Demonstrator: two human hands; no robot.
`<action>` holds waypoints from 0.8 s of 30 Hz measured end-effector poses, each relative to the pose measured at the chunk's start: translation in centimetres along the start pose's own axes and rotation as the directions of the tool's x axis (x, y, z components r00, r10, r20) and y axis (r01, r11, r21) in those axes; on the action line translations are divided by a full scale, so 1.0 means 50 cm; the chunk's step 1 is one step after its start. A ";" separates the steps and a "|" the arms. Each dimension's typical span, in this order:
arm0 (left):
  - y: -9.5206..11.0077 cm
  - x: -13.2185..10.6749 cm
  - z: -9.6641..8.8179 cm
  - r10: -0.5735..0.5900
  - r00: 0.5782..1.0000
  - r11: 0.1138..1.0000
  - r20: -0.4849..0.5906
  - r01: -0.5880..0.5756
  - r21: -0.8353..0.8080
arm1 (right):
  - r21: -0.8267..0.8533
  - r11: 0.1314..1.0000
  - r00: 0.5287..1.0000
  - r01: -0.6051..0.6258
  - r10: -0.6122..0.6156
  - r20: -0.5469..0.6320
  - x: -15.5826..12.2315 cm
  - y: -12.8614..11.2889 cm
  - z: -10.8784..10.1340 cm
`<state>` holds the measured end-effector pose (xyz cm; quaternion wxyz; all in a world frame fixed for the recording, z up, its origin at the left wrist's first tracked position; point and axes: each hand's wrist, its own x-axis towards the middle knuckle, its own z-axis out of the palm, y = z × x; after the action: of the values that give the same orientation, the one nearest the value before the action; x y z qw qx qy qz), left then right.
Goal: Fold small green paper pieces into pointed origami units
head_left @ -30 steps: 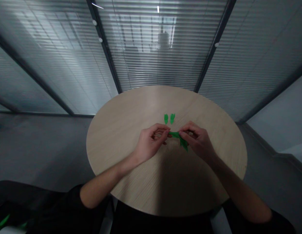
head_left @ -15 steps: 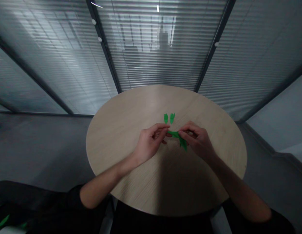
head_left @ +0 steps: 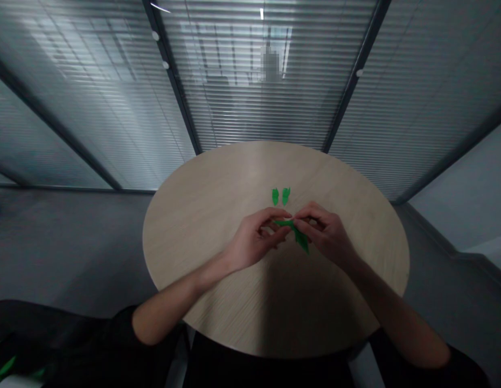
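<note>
Pinched between curled fingers [head_left: 275, 214] of left hand [head_left: 254, 241] and half-closed fingers [head_left: 311, 214] of right hand [head_left: 325, 235], both nearly shut: green folded strip [head_left: 294, 228], held just above middle of round wooden table [head_left: 202, 237], lower flap angled toward tabletop. Lying side by side just beyond hands, untouched: two small green cutouts [head_left: 280, 196].

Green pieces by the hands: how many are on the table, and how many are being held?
Green pieces on the table: 2
Green piece held by the left hand and right hand: 1
Total: 3
</note>
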<state>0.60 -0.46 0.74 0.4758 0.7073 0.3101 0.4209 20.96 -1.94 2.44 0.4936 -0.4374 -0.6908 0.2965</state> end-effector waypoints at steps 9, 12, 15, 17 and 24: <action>-0.004 -0.002 -0.004 0.135 0.985 0.974 -0.111 -0.111 0.197 | 0.119 0.992 0.998 -0.044 0.048 -0.028 -0.003 0.009 0.013; -0.005 -0.002 -0.007 0.197 0.961 0.948 -0.195 -0.136 0.287 | 0.174 0.985 1.000 -0.011 0.016 -0.025 -0.010 0.010 0.014; -0.001 -0.002 -0.005 0.231 0.941 0.931 -0.248 -0.140 0.336 | 0.089 0.994 0.994 0.068 -0.075 0.078 -0.017 0.007 0.014; 0.001 -0.002 -0.003 0.247 0.935 0.925 -0.256 -0.149 0.350 | -0.015 0.992 0.990 0.126 -0.125 0.067 -0.020 0.005 0.017; 0.005 -0.004 0.002 0.332 0.922 0.882 -0.202 -0.228 0.412 | -0.229 0.940 0.960 0.252 -0.274 -0.067 -0.018 0.002 0.025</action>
<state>0.59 -0.74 0.89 0.2171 0.7605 0.3403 0.5086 19.94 -2.68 1.54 0.5108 -0.4066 -0.7465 0.1285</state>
